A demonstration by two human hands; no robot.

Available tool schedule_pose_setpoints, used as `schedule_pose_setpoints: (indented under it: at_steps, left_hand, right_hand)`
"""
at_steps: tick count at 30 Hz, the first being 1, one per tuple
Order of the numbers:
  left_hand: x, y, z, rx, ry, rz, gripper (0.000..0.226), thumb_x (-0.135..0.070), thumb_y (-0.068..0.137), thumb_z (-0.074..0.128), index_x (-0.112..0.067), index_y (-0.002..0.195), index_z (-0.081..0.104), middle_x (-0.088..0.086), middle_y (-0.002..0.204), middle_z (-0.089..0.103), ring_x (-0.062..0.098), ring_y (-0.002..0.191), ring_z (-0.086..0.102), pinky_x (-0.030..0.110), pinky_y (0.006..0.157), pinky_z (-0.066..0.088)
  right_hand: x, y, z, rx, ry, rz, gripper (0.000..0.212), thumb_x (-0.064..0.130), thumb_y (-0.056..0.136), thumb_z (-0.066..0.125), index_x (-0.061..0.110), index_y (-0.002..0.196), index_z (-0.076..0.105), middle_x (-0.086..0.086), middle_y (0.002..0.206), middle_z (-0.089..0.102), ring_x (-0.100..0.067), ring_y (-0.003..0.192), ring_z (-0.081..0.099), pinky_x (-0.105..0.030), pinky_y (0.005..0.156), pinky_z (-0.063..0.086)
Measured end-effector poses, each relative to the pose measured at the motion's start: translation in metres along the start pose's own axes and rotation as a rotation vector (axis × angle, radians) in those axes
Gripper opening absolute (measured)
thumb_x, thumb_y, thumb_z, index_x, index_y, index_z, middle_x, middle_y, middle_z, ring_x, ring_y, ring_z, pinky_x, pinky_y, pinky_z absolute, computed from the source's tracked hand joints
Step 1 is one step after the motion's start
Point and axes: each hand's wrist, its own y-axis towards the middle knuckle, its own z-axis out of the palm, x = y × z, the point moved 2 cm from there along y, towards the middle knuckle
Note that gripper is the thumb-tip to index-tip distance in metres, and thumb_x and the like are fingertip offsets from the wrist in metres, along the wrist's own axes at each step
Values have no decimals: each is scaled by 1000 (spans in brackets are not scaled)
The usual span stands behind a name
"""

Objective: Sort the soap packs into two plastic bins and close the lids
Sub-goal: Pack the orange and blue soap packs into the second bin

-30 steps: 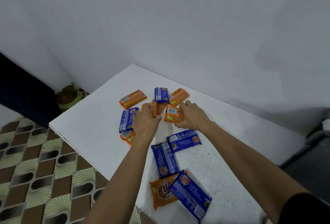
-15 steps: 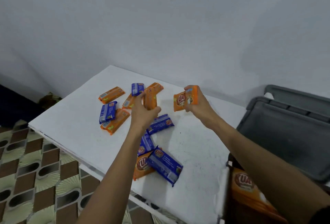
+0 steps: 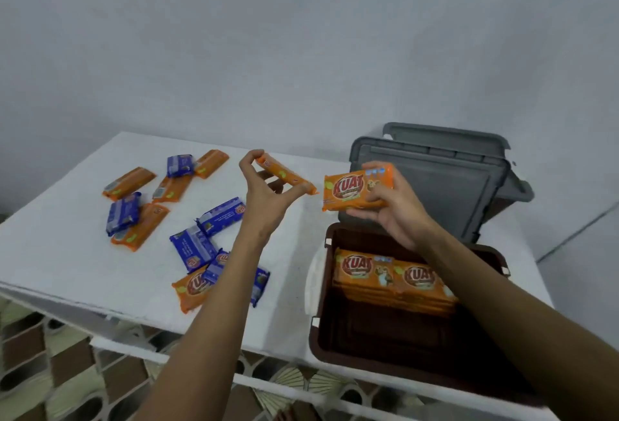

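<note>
Hands [image 3: 268,199] nearer brown bin [image 3: 378,350] than before.

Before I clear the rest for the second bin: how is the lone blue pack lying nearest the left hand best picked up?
Take the blue pack across its two long edges, coming from above. It lies flat and slanted on the white table, free of the other packs, so both long sides look open to thumb and fingers.

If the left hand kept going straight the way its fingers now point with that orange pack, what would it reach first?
Probably the orange pack in the right hand: the left hand aims its own pack rightward at it, a small gap apart. Depth is unclear; it might pass behind.
</note>
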Motion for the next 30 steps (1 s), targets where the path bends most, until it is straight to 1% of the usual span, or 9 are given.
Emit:
schedule_pose_setpoints:
  at_steps: [2,6,11,14,17,19,23,28,30]
  left_hand:
    - [1,-8,14,11,-26,23,86,-22,70,86,-37,126,23,3,130,45,17,110,58,16,76,51]
    - [3,-24,36,27,-22,29,79,-17,72,84,-29,123,25,-5,116,48,9,107,57,12,74,51]
    - [14,-35,52,88,-21,8,67,-15,72,84,-22,114,33,2,113,53,12,101,61,16,72,52]
    - [23,-38,55,127,-30,-10,56,-13,72,84,-23,103,38,4,109,56,18,101,63,20,70,54]
    - [31,-40,55,154,-15,-45,48,-13,73,82,-22,98,42,4,111,57,21,103,63,18,65,53]
    - [37,-41,54,165,3,-65,47,-15,73,82,-19,99,44,5,112,57,20,103,62,17,64,53]
    - [43,-43,53,186,19,-94,46,-16,74,82,-14,102,45,4,111,58,16,97,63,16,61,52]
    - [47,-44,51,198,-30,-118,44,-15,76,80,-13,103,45,3,111,58,15,97,63,17,62,53]
    - [46,-43,51,210,-18,-124,44,-17,76,80,-14,104,45,1,112,57,16,99,62,17,62,53]
  right_hand:
    - [3,-18,-13,-53,-37,-25,54,-15,90,45,21,131,44,-17,122,50,-36,108,63,-46,78,59]
    - [3,-51,-37,-89,-118,-98,63,-12,92,51,38,129,45,-14,111,51,-29,95,70,-46,78,59]
    - [-8,-78,-52,-64,-281,-87,27,-4,94,55,14,113,64,-4,110,61,-26,100,69,-42,79,60]
    - [-15,-87,-56,-38,-366,-92,29,4,93,62,18,118,64,-8,110,69,-22,97,72,-39,75,61]
    - [-23,-91,-58,-36,-465,-90,24,10,92,66,21,114,67,-3,108,71,-18,89,72,-27,62,56]
    - [-31,-90,-58,-26,-494,-65,23,9,93,62,22,111,69,-3,111,70,-23,92,71,-30,65,56]
    - [-52,-81,-55,-10,-441,40,34,4,92,52,26,109,70,-8,114,67,-36,100,68,-53,87,57]
    - [-60,-72,-56,22,-422,59,34,3,95,58,23,122,64,-7,120,66,-17,106,68,-34,84,58]
    - [-64,-72,-56,39,-461,83,37,3,95,59,20,127,60,-5,121,66,-14,107,67,-31,85,58]
